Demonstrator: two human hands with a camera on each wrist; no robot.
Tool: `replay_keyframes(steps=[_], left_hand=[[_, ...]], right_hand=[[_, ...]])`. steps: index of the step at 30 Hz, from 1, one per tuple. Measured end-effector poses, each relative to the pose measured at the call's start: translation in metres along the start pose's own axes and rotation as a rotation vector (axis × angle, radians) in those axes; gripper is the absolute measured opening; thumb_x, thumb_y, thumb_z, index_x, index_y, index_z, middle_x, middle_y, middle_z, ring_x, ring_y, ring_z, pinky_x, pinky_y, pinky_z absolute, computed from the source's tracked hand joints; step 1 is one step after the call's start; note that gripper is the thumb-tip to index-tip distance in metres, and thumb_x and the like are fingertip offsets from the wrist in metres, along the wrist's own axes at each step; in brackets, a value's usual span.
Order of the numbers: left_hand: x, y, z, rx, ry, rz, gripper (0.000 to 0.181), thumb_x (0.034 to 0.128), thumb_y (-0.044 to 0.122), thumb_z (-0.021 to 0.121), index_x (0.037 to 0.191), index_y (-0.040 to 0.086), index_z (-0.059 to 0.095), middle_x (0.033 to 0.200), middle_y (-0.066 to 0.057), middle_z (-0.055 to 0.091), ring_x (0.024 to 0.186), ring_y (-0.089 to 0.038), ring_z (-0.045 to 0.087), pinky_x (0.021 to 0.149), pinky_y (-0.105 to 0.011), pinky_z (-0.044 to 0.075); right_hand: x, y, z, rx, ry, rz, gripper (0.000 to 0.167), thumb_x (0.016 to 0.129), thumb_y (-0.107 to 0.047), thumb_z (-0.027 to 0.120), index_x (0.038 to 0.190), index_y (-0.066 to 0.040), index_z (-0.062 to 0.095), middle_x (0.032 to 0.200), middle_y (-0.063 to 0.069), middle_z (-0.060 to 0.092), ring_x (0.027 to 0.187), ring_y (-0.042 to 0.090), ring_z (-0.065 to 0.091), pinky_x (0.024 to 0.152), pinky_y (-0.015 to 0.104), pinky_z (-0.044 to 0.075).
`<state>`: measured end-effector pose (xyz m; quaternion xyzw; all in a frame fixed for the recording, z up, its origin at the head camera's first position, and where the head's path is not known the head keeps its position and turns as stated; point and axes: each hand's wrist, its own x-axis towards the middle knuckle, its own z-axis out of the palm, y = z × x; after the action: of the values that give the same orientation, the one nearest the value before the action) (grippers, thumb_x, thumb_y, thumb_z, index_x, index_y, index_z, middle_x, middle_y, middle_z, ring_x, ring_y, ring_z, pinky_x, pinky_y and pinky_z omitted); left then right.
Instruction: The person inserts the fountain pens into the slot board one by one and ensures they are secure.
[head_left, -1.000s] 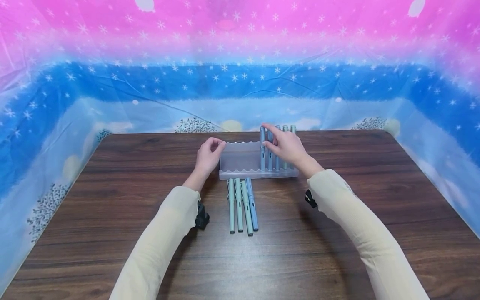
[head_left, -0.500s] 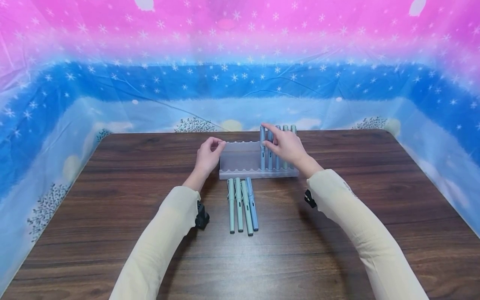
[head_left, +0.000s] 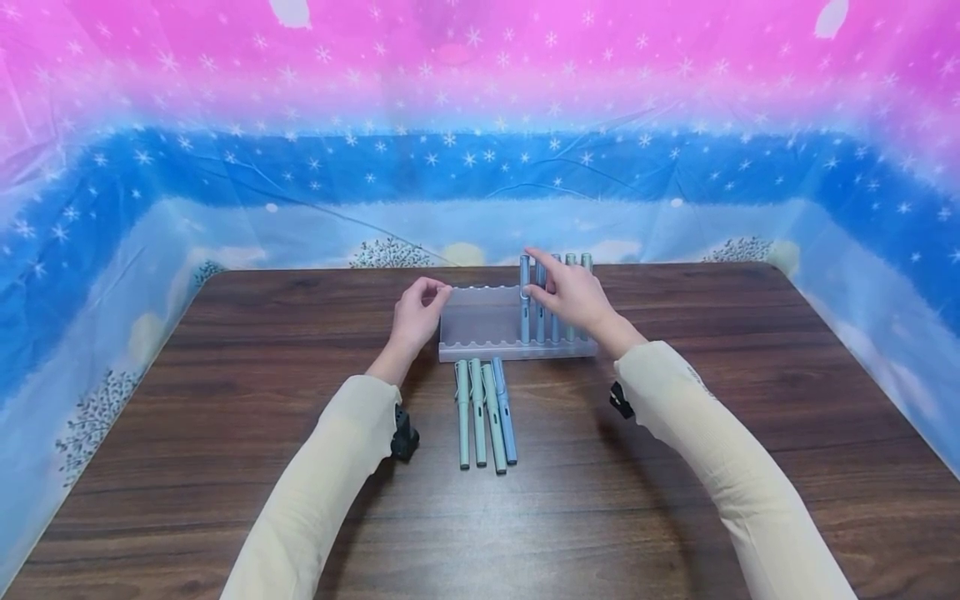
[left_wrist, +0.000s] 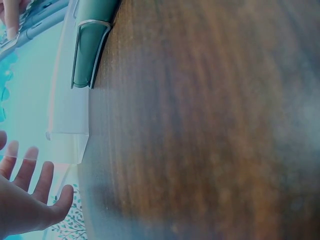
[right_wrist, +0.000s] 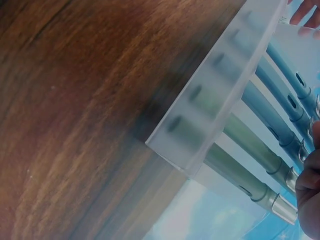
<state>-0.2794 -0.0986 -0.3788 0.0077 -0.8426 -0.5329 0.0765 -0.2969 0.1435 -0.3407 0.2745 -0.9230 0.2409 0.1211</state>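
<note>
A clear rack (head_left: 480, 318) with scalloped edges holds several blue and green pens upright in its right part. At its upper left corner, my left hand (head_left: 415, 318) pinches the edge between thumb and forefinger; the left wrist view shows the other fingers of that hand (left_wrist: 30, 192) spread beside the rack (left_wrist: 70, 112). My right hand (head_left: 579, 296) holds the leftmost standing blue pen (head_left: 525, 323), forefinger at its top and thumb at its side. In the right wrist view, my right hand (right_wrist: 309, 185) is partly visible by the pens' clips, above the rack's base (right_wrist: 200, 107).
In front of the rack, three green pens (head_left: 478, 417) and one blue pen (head_left: 507, 425) lie side by side on the wooden table (head_left: 262, 400). A patterned cloth (head_left: 450, 167) surrounds the table's back and sides. Black wrist cameras sit at both cuffs.
</note>
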Motion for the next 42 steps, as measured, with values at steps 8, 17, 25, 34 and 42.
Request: replay_keyframes(steps=[8, 17, 25, 34, 42], left_hand=[[-0.001, 0.001, 0.0, -0.009, -0.005, 0.012, 0.025, 0.0898, 0.029, 0.05, 0.101, 0.007, 0.055, 0.11, -0.01, 0.054, 0.105, -0.024, 0.048, 0.086, -0.035, 0.039], [-0.001, 0.001, -0.001, -0.011, -0.006, 0.007, 0.026, 0.0896, 0.029, 0.051, 0.101, 0.007, 0.055, 0.11, -0.01, 0.054, 0.104, -0.024, 0.049, 0.086, -0.035, 0.04], [0.0, 0.001, -0.001, -0.014, -0.009, 0.008, 0.025, 0.0895, 0.028, 0.051, 0.101, 0.006, 0.055, 0.11, -0.01, 0.054, 0.105, -0.024, 0.049, 0.087, -0.035, 0.039], [-0.002, 0.001, -0.001, -0.004, -0.011, 0.005, 0.025, 0.0899, 0.029, 0.051, 0.101, 0.006, 0.055, 0.109, -0.01, 0.054, 0.104, -0.025, 0.049, 0.087, -0.035, 0.039], [-0.001, 0.002, -0.001, -0.006, -0.01, 0.003, 0.026, 0.0896, 0.029, 0.051, 0.102, 0.006, 0.055, 0.11, -0.01, 0.054, 0.104, -0.024, 0.049, 0.086, -0.035, 0.04]], right_hand=[[-0.012, 0.003, -0.006, 0.186, 0.193, -0.051, 0.038, 0.086, -0.023, 0.058, 0.121, -0.011, 0.05, 0.055, -0.002, 0.043, 0.046, 0.015, 0.038, 0.046, 0.028, 0.033], [-0.04, -0.011, 0.012, 0.271, 0.022, -0.159, 0.02, 0.084, -0.017, 0.06, 0.101, -0.005, 0.06, 0.054, -0.007, 0.045, 0.044, 0.01, 0.039, 0.041, 0.025, 0.034], [-0.055, -0.026, 0.03, 0.234, -0.237, -0.149, 0.022, 0.086, -0.022, 0.058, 0.103, -0.009, 0.059, 0.059, -0.009, 0.051, 0.049, 0.007, 0.045, 0.046, 0.025, 0.039], [-0.056, -0.038, 0.041, 0.148, -0.386, -0.136, 0.034, 0.087, -0.027, 0.056, 0.115, -0.007, 0.052, 0.068, -0.009, 0.056, 0.057, 0.005, 0.051, 0.054, 0.023, 0.043], [-0.054, -0.046, 0.041, 0.098, -0.477, -0.169, 0.045, 0.085, -0.026, 0.059, 0.121, -0.003, 0.047, 0.064, -0.005, 0.049, 0.052, 0.008, 0.043, 0.05, 0.024, 0.037]])
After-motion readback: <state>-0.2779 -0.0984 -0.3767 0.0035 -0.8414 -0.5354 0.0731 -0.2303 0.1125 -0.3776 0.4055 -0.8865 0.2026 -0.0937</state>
